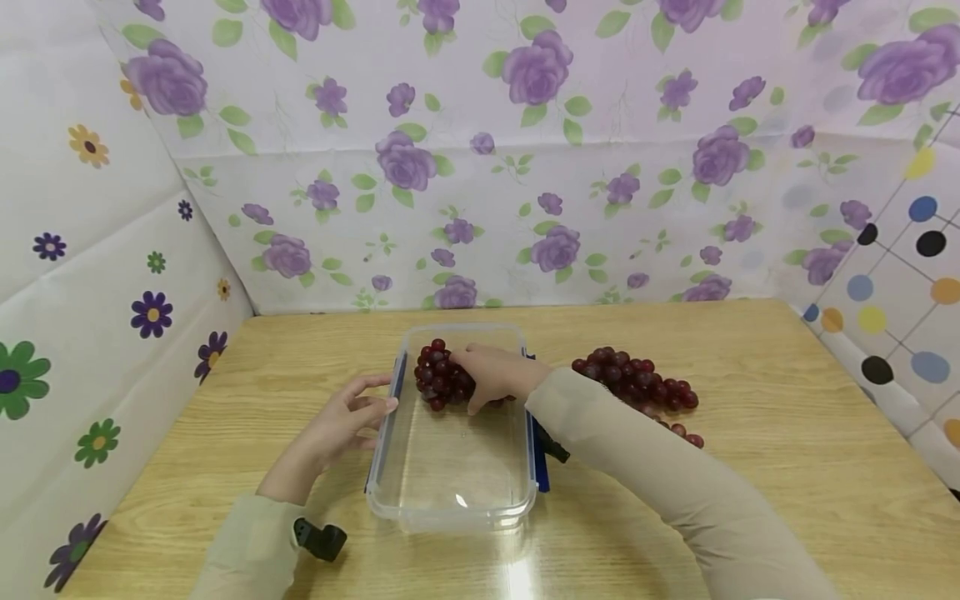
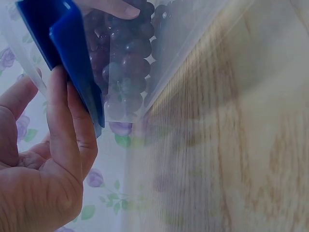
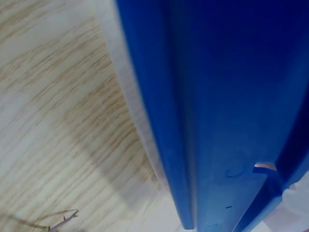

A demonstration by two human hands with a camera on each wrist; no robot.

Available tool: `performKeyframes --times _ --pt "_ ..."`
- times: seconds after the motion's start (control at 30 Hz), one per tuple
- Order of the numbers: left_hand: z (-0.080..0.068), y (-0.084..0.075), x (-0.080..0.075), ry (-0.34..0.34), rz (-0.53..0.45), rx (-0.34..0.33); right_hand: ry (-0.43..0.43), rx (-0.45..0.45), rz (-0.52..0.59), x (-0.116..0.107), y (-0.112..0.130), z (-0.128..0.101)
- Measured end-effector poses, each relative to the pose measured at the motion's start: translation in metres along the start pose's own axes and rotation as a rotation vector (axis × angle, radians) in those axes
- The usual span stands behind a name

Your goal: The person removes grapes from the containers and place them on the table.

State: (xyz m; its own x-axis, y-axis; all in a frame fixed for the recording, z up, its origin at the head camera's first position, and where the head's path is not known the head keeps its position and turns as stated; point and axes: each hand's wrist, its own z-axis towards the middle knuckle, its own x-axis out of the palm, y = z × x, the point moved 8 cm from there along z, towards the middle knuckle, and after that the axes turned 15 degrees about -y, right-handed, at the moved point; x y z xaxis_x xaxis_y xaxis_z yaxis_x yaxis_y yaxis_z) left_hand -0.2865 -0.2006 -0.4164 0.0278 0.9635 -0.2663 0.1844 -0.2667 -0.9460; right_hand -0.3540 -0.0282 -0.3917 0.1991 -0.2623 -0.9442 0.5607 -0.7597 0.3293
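A container (image 1: pixel 455 492) sits on the tabletop (image 1: pixel 787 467) between the two hands. The left hand (image 1: pixel 347 421) rests against its left wall. The right hand (image 1: pixel 498 375) reaches inside at the far end, on a bunch of grapes (image 1: pixel 438 379). Another grape bunch (image 1: pixel 637 385) lies on the tabletop just right of the right hand.

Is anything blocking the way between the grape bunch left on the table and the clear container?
Partly: the right forearm lies across the space between the dark red grape bunch on the wooden table and the clear rectangular plastic container, with the right hand on the grapes already inside. Nothing else visible intervenes.
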Motion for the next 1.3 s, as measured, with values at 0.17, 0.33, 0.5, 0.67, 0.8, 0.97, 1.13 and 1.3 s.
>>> performKeyframes --times 0.17,0.33,0.5,0.67,0.8,0.97,1.13,1.3 --pt "0.0 0.0007 0.0 -0.001 0.001 -0.002 0.005 -0.001 -0.008 0.0008 -0.0003 0.0006" --pt "-0.0002 0.0002 0.0002 0.001 0.002 0.002 0.01 -0.001 -0.03 0.0015 -0.0003 0.0014" --pt "-0.0007 -0.0004 0.0003 0.003 -0.003 0.002 0.009 -0.016 -0.06 0.0014 0.0012 0.0007" --pt "-0.0007 0.0001 0.0001 0.004 -0.004 0.004 -0.013 -0.034 -0.037 0.0008 0.0014 0.0005" --pt "-0.0002 0.0008 0.0 -0.003 -0.003 0.001 -0.029 -0.049 -0.024 0.0009 0.001 0.0021" --pt "0.0009 0.0018 -0.0001 -0.012 -0.011 -0.002 -0.05 -0.067 -0.012 0.0003 0.0008 0.0029" --pt "0.0011 0.0024 -0.0003 -0.009 -0.009 0.003 -0.074 -0.085 -0.004 -0.0004 0.0005 0.0029" --pt "0.0009 0.0028 -0.0007 -0.007 -0.011 0.004 -0.096 -0.099 0.003 -0.0019 0.0012 0.0028"
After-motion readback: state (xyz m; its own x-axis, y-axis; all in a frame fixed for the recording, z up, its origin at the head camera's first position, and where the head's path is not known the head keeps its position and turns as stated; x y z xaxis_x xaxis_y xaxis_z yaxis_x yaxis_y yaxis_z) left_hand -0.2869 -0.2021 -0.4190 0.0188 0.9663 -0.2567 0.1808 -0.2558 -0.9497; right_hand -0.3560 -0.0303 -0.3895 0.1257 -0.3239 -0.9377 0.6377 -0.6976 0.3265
